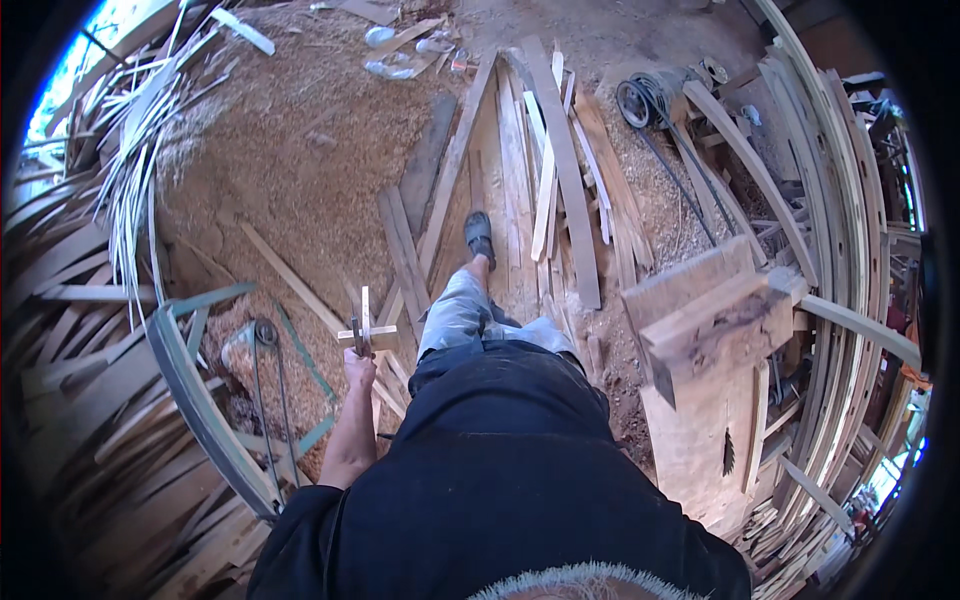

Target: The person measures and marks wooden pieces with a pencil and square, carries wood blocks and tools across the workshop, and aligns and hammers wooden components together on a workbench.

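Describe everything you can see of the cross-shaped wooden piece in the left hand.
The cross-shaped wooden piece looks like pale, bare wood: a narrow strip pointing away from the person, crossed by a bar. A darker, narrow part shows beside the crossing; I can't make out what it is. The left hand is closed on its near end, hiding any part inside the grip, and holds it out to the person's left.

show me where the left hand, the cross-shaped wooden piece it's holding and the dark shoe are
left hand point(360, 369): head view, middle of the fist
cross-shaped wooden piece point(366, 322): head view, upright strip
dark shoe point(478, 229): head view, upper
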`<state>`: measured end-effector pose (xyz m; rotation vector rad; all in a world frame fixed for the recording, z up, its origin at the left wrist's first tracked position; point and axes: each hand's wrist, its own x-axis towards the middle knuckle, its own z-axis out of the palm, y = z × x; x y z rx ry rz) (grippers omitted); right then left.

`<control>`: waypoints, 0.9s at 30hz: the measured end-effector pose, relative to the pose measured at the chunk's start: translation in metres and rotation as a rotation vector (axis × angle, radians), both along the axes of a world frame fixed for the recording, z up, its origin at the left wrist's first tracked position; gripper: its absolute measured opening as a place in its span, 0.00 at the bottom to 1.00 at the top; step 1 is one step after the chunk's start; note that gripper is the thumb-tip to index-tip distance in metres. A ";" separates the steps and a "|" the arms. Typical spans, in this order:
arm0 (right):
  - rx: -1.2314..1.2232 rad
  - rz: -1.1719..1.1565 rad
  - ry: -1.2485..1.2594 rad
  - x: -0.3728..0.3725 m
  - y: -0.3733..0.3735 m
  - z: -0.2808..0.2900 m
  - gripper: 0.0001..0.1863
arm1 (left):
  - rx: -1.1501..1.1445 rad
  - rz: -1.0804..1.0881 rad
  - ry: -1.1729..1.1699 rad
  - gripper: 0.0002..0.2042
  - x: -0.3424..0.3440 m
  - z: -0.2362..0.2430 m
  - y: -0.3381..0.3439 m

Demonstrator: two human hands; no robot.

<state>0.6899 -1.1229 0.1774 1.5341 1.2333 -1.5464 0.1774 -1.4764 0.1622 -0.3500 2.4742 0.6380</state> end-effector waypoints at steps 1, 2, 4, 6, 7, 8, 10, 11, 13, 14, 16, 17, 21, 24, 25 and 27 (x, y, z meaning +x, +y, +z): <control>0.006 -0.017 0.016 -0.021 0.011 -0.003 0.19 | -0.049 -0.036 0.064 0.24 -0.022 -0.012 0.004; -0.001 -0.037 0.033 -0.040 0.017 -0.004 0.19 | -0.049 -0.044 0.072 0.24 -0.052 -0.022 0.007; 0.008 -0.080 0.039 -0.071 0.032 -0.008 0.19 | 0.009 -0.070 0.034 0.24 -0.098 -0.030 0.041; 0.015 -0.135 0.026 -0.093 0.045 -0.007 0.20 | 0.031 -0.272 0.150 0.18 -0.147 -0.025 0.109; 0.004 -0.145 0.043 -0.113 0.055 -0.004 0.20 | 0.055 -0.347 0.175 0.16 -0.179 -0.031 0.118; 0.001 -0.167 0.043 -0.129 0.065 -0.004 0.20 | 0.092 -0.390 0.197 0.15 -0.206 -0.032 0.146; -0.003 -0.226 0.033 -0.155 0.086 -0.005 0.20 | 0.174 -0.340 0.093 0.14 -0.252 -0.013 0.235; -0.013 -0.245 0.038 -0.172 0.097 -0.006 0.20 | 0.240 -0.361 0.099 0.13 -0.275 -0.003 0.265; -0.033 -0.293 0.052 -0.208 0.122 -0.011 0.20 | 0.299 -0.391 0.099 0.13 -0.316 -0.001 0.315; -0.041 -0.331 0.059 -0.224 0.132 -0.013 0.20 | 0.337 -0.471 0.176 0.12 -0.337 -0.004 0.342; -0.056 -0.411 0.073 -0.252 0.150 -0.020 0.20 | 0.384 -0.574 0.256 0.11 -0.371 -0.020 0.388; -0.067 -0.453 0.081 -0.267 0.157 -0.022 0.20 | 0.434 -0.582 0.234 0.11 -0.387 -0.025 0.408; 0.119 -0.477 0.301 -0.308 0.191 -0.046 0.11 | 0.578 -0.483 0.015 0.11 -0.431 -0.028 0.490; 0.135 -0.272 0.491 -0.294 0.204 -0.112 0.11 | 0.268 -0.645 0.222 0.12 -0.482 -0.040 0.496; 0.060 -0.432 0.342 -0.320 0.220 -0.088 0.11 | 0.309 -0.635 0.183 0.12 -0.492 -0.044 0.509; 0.069 -0.551 0.249 -0.354 0.254 -0.060 0.12 | 0.365 -0.590 0.096 0.13 -0.501 -0.043 0.559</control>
